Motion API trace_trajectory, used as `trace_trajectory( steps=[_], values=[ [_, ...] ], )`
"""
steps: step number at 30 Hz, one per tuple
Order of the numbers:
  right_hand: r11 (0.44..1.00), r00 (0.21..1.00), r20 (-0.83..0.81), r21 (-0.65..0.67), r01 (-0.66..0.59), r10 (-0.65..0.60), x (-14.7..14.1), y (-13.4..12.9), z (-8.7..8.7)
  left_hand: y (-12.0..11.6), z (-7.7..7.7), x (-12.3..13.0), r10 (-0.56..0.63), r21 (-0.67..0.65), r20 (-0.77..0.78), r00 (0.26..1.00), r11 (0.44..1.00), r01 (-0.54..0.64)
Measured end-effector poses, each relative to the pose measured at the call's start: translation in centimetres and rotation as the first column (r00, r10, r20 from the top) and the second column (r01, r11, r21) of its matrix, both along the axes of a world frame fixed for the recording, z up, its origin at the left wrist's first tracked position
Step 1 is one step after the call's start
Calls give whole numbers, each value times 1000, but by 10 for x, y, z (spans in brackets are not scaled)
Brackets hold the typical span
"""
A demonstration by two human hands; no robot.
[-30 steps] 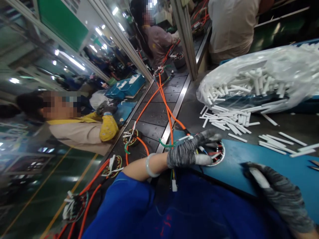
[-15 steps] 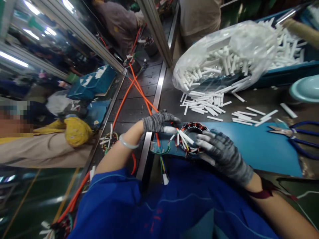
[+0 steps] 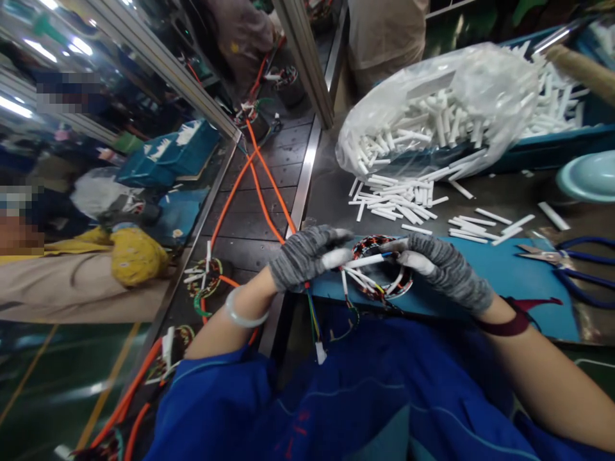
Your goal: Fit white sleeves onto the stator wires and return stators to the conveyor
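A wire-wound ring (image 3: 372,246) lies at the left end of the blue mat, with several white tubes and thin wires coming off its near side. A white tube (image 3: 366,261) runs level between my two gloved hands. My left hand (image 3: 314,256) pinches its left end between thumb and fingers. Out of its right end comes a short blue wire (image 3: 388,254), and my right hand (image 3: 425,262) has thumb and fingertips closed on that wire. Below my left hand hang thin wires with a white connector (image 3: 320,353).
Loose white tubes (image 3: 406,195) and a clear bag (image 3: 365,115) of tubes lie beyond the mat (image 3: 490,282). Blue-handled cutters (image 3: 552,256) and a pale blue bowl (image 3: 590,178) are at right. Orange cables (image 3: 266,169) cross the conveyor. A person in yellow sleeves (image 3: 139,256) is at left.
My right hand has gone from lying over the ring to pinching at the tube's right end. The tube has turned from slanting to nearly level. The orange cables have shifted left.
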State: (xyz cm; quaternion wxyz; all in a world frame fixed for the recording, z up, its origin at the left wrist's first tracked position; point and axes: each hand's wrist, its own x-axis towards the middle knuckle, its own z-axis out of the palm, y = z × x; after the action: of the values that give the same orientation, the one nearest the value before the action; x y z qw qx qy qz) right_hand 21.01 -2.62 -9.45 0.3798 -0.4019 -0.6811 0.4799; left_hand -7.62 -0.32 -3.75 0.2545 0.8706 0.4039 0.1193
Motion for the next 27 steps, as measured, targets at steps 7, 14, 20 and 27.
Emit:
trace_trajectory(
  steps=[7, 14, 20, 27],
  values=[
    [996, 998, -44, -80, -45, 42, 0, 7, 11, -7, 0, 53, -129, 1, -149, 980, 991, 130],
    [978, 965, 237, 142, -149, 113, -7, 10, 24, -16, -5, 38, -22, 38, 48, 999, 999, 20],
    [988, 984, 96, -54, -143, 147, -3, 14, 22, -22, -12, 43, -36, 214, 129, 991, 977, 8],
    [994, 976, 188, -9, -106, 106, -12, 15, 29, -16, -9, 42, -75, 307, 131, 989, 951, 31]
  ],
)
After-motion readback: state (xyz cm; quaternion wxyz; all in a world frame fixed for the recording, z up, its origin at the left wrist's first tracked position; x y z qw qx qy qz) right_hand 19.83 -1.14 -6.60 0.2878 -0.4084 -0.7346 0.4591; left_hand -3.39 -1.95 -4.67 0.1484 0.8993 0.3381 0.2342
